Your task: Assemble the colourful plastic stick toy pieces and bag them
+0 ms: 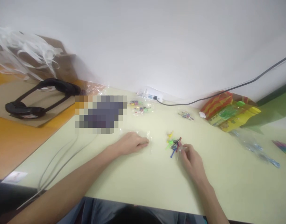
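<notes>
Two bare hands rest over a pale green worktop (143, 180) pushed against a white wall. A small heap of coloured plastic pieces (173, 144) lies loose around the middle of the worktop, well in from the near edge. The right hand (192, 159) is at the heap's right side, thumb and fingers drawn almost together by a red piece; whether they grip it, or something clear there, I cannot tell. The left hand (131, 143) lies to the left, fingers loosely curled and tips close together beside a clear bag (150, 143); a hold on the film cannot be made out.

The heap looks tangled, so pulling one piece could drag others along and scatter them. The bag nearly vanishes against the worktop and, being thin, could slip or crumple if caught at one side.

Counting: one loose heap, with yellow, green, blue, red and dark pieces overlapping too much to number. Towards the far edge, two filled packets (143, 109) seem to lie together, and one more packet (186, 115) lies apart. Near the right-hand end are one yellow-and-green bag (236, 115) and one clear bag with blue contents (256, 147).
</notes>
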Demonstrator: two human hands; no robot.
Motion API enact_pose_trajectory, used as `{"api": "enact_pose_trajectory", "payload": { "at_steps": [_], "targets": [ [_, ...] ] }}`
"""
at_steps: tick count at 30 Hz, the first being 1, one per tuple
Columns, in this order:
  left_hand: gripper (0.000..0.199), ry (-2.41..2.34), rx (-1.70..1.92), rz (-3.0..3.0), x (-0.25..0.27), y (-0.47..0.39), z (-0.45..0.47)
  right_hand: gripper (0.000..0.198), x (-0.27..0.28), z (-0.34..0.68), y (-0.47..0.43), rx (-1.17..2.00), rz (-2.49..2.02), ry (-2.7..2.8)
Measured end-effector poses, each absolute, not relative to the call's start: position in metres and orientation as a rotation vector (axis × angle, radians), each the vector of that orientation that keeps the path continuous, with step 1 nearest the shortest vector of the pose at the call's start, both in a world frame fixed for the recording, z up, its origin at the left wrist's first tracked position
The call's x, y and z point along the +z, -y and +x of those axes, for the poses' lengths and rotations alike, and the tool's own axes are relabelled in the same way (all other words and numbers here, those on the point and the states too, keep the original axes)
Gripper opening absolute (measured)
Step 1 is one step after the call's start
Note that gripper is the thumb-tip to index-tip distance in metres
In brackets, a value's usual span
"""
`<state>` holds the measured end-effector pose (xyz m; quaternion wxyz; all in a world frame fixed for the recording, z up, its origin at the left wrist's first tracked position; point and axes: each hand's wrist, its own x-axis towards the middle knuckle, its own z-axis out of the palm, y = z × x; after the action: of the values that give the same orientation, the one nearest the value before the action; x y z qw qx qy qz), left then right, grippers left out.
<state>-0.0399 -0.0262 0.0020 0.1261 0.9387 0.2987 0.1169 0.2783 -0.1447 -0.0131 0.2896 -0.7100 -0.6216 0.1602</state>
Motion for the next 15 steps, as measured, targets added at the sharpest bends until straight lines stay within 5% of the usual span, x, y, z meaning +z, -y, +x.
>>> {"api": "enact_pose_trajectory", "payload": {
  "at_steps": [7,15],
  "targets": [
    [0.023,-0.891,0.352,2.689,0.005,0.027,-0.040,0.038,-0.015,0.291,0.176,0.472,-2.025,1.453],
    [0.022,-0.876,0.381,2.618,0.009,0.028,-0.040,0.065,-0.017,0.281,0.198,0.404,-2.124,1.314]
  ]
}}
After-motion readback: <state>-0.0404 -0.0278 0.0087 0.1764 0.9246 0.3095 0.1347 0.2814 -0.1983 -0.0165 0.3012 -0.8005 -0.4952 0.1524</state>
